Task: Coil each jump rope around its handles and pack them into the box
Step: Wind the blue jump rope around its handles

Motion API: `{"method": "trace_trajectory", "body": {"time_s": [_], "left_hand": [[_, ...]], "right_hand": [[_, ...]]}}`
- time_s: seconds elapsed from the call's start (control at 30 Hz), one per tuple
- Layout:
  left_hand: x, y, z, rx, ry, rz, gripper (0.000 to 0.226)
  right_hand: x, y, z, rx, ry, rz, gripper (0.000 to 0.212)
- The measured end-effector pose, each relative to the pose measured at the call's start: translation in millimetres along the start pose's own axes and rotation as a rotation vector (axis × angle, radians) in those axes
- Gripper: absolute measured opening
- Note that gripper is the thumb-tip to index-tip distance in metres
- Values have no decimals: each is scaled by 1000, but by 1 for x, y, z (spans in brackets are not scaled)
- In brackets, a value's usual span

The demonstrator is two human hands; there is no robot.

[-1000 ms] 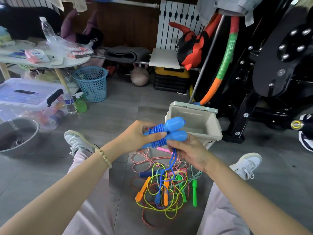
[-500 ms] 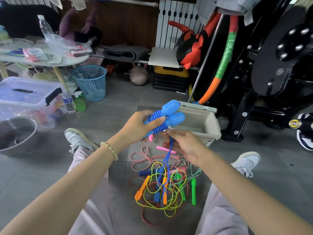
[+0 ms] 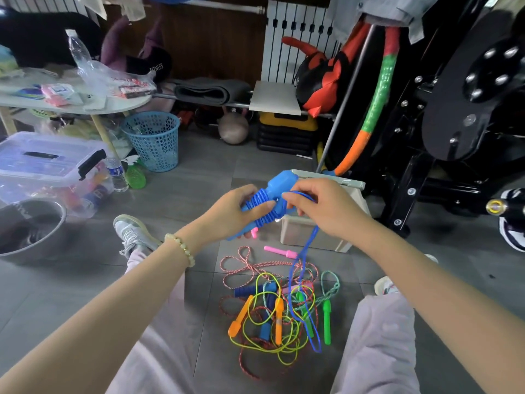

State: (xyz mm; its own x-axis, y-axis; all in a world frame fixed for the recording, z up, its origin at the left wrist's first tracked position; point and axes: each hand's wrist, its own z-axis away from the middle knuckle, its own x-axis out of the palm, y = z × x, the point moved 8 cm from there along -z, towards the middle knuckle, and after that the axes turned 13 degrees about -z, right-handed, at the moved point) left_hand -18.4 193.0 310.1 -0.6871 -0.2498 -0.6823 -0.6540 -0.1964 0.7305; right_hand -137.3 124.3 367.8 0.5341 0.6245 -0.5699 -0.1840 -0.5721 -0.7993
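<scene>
While I hold the two blue handles (image 3: pixel 277 186) side by side in my left hand (image 3: pixel 227 214), fingers curled round them and thumb pressing on the turns already laid, I judge them light, hard plastic: rigid and smooth, so they could slide against each other unless squeezed together. I would keep the grip on the narrow shafts, just below the fat caps, where the wraps sit.

My right hand (image 3: pixel 326 209) pinches the blue cord (image 3: pixel 312 236) between thumb and fingertips, close beside the caps. The cord looks thin, limp and a little springy. It will take a bend easily, but I expect loose turns to slip off unless I hold tension. From the pinch it hangs slack to the floor, and its tail lies looped through the pile (image 3: pixel 278 314) of other ropes, where it may snag as I draw it up.

That pile lies near me, between my knees: yellow, red-and-white and green-twist cords tangled over orange, green and dark blue handles. A pink handle (image 3: pixel 279 251) lies apart, just beyond it.

Behind my hands stands the box (image 3: pixel 295 233), open and pale, partly hidden by my right hand. Far left are a blue basket (image 3: pixel 153 140) and a clear lidded bin (image 3: pixel 48 163).
</scene>
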Motion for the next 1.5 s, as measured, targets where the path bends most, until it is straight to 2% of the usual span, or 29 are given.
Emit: {"method": "trace_trajectory", "body": {"time_s": [0.17, 0.3, 0.37, 0.43, 0.7, 0.8, 0.87, 0.93, 1.0, 1.1, 1.17, 1.23, 1.27, 1.37, 1.5], "left_hand": [[8, 18, 7, 141, -192, -186, 21], [11, 30, 12, 187, -301, -212, 19], [13, 35, 12, 200, -323, -208, 23], [14, 39, 12, 218, -331, -205, 17], [14, 46, 12, 222, -356, -218, 16], [13, 46, 12, 226, -324, -252, 16], [14, 47, 14, 242, -271, -272, 27], [16, 48, 19, 253, -234, -256, 37], [16, 51, 23, 278, -205, -266, 38], [20, 52, 29, 270, -202, -309, 41], [21, 51, 33, 281, -202, -333, 39], [20, 51, 36, 327, -208, -281, 33], [19, 51, 37, 335, -211, -241, 35], [15, 44, 38, 301, -235, -125, 40], [11, 35, 39, 251, -257, 1, 23]], "right_hand": [[3, -14, -1, -168, -122, 288, 17], [6, -22, 0, -203, -183, 337, 15], [10, -24, -1, -209, -228, 368, 13], [11, -27, -3, -201, -260, 367, 13], [8, -29, -6, -195, -315, 465, 28], [6, -23, -7, -150, -305, 315, 30], [6, -18, -9, -72, -320, 175, 34], [11, -11, -9, 42, -395, 42, 41], [20, -2, -4, 163, -507, -45, 46], [32, 10, 8, 304, -605, -239, 45], [37, 18, 11, 336, -572, -349, 48], [36, 21, 7, 299, -476, -419, 60], [33, 20, 5, 266, -424, -456, 57], [23, 14, 4, 187, -315, -573, 25], [24, 14, 11, 184, -283, -616, 33]]}}
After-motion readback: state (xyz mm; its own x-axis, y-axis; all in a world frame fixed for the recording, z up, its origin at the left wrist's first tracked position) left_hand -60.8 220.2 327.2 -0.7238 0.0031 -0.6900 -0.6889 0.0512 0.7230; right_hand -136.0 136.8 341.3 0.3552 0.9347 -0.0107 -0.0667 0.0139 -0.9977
